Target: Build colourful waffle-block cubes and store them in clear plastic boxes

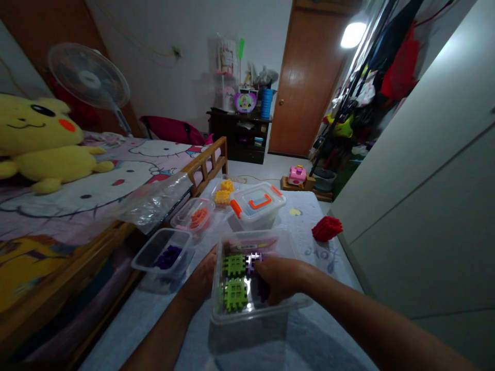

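A clear plastic box [232,319] stands on the table in front of me. It holds green waffle-shaped blocks [234,293] and purple blocks [253,260]. My right hand [280,278] is inside the box, fingers curled around purple pieces. Against the box's left wall rests my left hand [201,281], steadying it; its fingers are mostly hidden behind the box.
To the left stand a clear tub with purple blocks [166,256], a tub with orange blocks [197,216] and yellow blocks [224,191]. Behind is a lidded box with orange handle [257,205]. A red block pile [327,228] lies right. A bed with wooden rail [204,164] borders the left.
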The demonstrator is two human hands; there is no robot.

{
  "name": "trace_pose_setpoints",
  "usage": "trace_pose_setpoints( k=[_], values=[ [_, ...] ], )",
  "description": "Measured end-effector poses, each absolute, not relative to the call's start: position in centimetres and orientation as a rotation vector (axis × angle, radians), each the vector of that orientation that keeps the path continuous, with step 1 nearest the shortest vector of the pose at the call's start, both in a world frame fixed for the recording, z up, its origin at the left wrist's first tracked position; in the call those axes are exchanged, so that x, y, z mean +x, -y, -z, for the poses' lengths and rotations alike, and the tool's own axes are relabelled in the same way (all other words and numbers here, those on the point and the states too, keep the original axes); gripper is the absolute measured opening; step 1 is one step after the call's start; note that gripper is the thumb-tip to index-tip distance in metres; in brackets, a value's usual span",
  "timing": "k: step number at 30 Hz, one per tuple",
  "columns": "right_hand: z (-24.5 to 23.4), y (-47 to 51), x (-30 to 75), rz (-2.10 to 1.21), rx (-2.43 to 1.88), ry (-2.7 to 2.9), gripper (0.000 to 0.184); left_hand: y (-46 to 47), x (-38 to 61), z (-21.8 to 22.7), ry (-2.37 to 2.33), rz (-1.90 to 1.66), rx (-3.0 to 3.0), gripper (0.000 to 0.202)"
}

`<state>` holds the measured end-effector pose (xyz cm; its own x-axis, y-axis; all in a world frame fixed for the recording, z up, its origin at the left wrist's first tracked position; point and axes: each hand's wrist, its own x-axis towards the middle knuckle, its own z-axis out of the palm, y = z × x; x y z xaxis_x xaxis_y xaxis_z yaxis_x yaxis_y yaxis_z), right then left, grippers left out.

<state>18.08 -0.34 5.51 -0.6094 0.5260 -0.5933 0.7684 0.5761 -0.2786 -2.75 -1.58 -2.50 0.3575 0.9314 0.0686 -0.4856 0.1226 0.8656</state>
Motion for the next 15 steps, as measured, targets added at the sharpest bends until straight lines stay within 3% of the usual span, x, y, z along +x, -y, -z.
trace_pose_setpoints(
  k=[8,11,15],
  values=[
    [-4.4,0.8,17.0,0.691,1.056,-2.339,0.065,1.5,-2.5,1.9,-0.566,-1.133,0.967,0.036],
    [-4.6,0.7,17.4,0.747,1.081,-2.343,0.06,1.5,-2.5,2.0,-0.561,-1.122,0.961,0.036],
    [-6.1,0.2,18.6,0.856,1.136,-2.386,0.037,1.5,-2.9,3.0,-0.603,-1.117,0.985,0.037]
  ],
)
